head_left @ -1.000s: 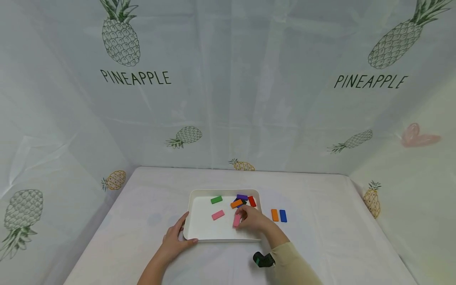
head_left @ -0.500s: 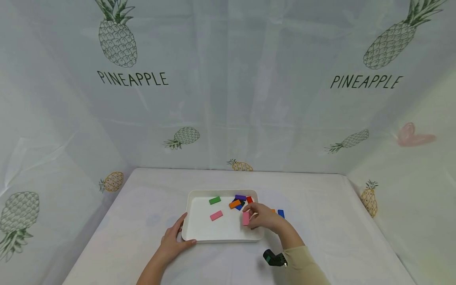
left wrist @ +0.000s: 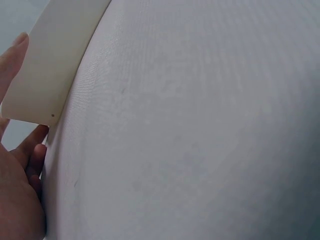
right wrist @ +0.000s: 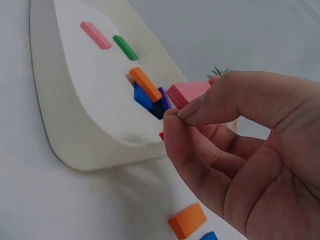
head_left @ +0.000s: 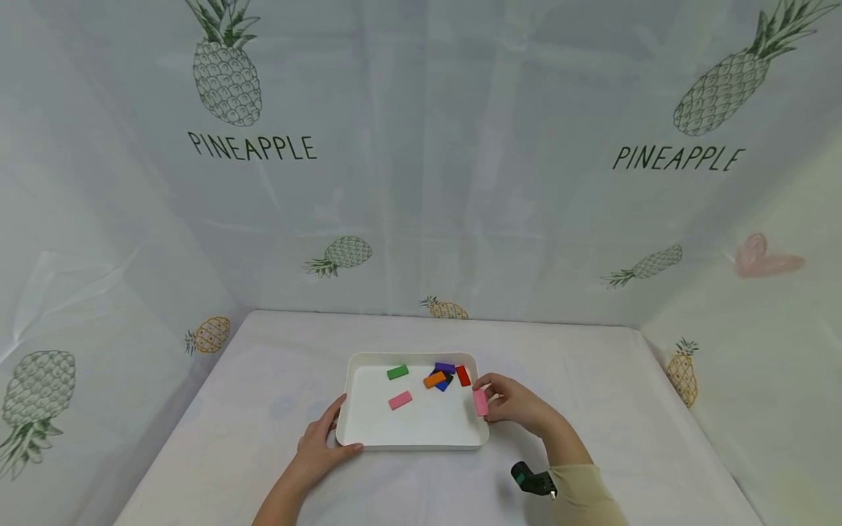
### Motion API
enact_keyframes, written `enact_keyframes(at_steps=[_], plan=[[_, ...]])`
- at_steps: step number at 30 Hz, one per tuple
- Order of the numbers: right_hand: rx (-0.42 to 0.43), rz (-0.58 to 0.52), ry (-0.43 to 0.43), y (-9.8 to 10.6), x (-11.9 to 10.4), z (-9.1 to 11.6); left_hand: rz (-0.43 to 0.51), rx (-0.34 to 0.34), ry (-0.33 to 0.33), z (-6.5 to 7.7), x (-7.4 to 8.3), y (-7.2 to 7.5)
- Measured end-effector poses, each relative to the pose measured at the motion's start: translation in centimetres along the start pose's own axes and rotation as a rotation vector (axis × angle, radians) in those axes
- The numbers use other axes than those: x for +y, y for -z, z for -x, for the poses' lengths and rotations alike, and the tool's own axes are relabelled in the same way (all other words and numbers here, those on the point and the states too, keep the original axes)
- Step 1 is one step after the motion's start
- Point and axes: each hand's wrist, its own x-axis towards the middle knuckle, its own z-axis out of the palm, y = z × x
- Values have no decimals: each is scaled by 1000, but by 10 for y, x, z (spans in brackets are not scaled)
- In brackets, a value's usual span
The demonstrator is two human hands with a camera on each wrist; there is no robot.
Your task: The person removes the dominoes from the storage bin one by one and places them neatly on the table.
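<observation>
A shallow white tray [head_left: 375, 431] sits on the cloth-covered table. My left hand [head_left: 319, 446] holds its near left corner, thumb along the front wall and fingers at the left side; the left wrist view shows the thumb [left wrist: 14, 57] against the wall. Over the tray's right rim, my right hand [head_left: 520, 403] pinches a pink block [head_left: 480, 402] between thumb and fingertips. Inside the tray lie another pink block [head_left: 400, 400], a green block [head_left: 397, 372] and a red block [head_left: 463, 376]. An orange block [head_left: 434, 380] rests across blue and dark blocks, beside a purple one [head_left: 444, 367].
Right of the tray, an orange block [right wrist: 187, 220] and a blue block [right wrist: 210, 236] lie on the table below the right hand in its wrist view; the hand hides them from the head view. A small black device [head_left: 531, 480] is at the right wrist.
My right hand has carried the pink block rightward from inside the tray to its right rim. The left hand keeps its place at the tray's corner.
</observation>
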Motion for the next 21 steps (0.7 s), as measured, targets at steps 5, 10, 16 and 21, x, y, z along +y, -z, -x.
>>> enact_keyframes(at_steps=[5,10,16,21], plan=[[57,39,-17,7,9,6,-5,-8,1,2,-1,0],[95,52,11,15,16,10,-10,-4,5,2,-1,1],[143,76,0,27,24,12,-3,-2,4,2,0,2],[185,115,-11,37,28,14,-8,-3,-4,1,-1,1]])
